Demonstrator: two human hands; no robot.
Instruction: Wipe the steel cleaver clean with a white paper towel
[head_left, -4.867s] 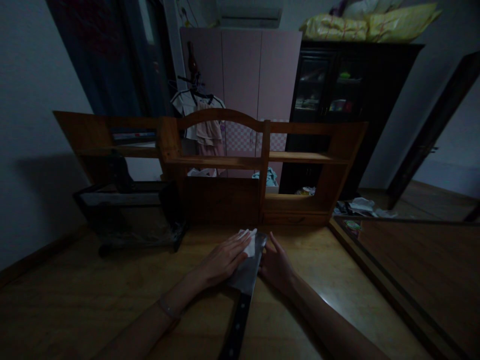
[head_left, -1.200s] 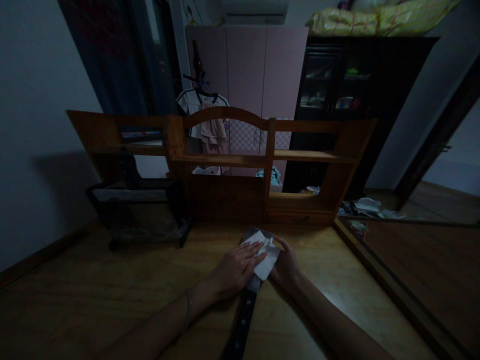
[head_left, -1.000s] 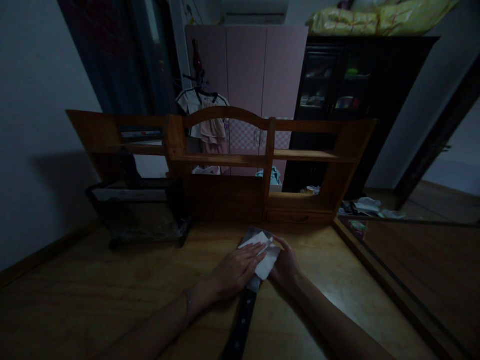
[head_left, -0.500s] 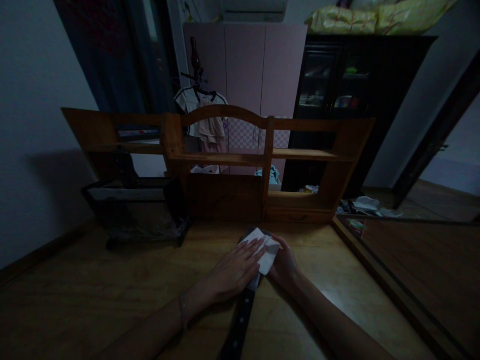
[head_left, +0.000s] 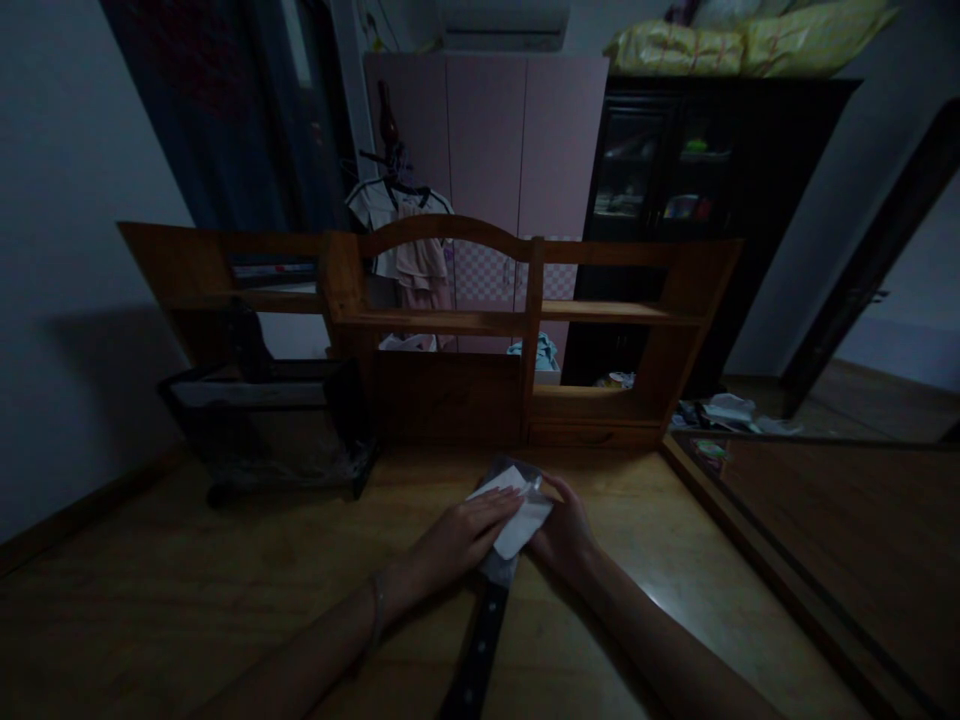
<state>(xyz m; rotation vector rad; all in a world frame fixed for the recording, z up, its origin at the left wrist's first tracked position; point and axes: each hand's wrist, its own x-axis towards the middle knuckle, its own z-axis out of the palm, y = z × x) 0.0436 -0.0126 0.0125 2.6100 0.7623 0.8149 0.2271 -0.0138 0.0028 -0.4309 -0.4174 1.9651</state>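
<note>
A cleaver lies on the wooden table (head_left: pixel 187 590), its dark handle (head_left: pixel 474 655) pointing toward me and its blade (head_left: pixel 501 566) pointing away. My left hand (head_left: pixel 457 540) lies flat, fingers stretched out, pressing a white tissue (head_left: pixel 517 520) onto the blade. My right hand (head_left: pixel 566 535) rests at the blade's right side with curled fingers touching the tissue's edge. Most of the blade is hidden under the tissue and hands.
A wooden shelf unit (head_left: pixel 450 320) stands across the back of the table. A dark wire rack (head_left: pixel 262 420) sits at the back left. A framed dark panel (head_left: pixel 825 540) lies along the right. Cupboards and hanging clothes stand behind.
My left hand has drawn the tissue a little back along the blade toward me. My right hand stays at the blade's right side. The knife has barely moved.
</note>
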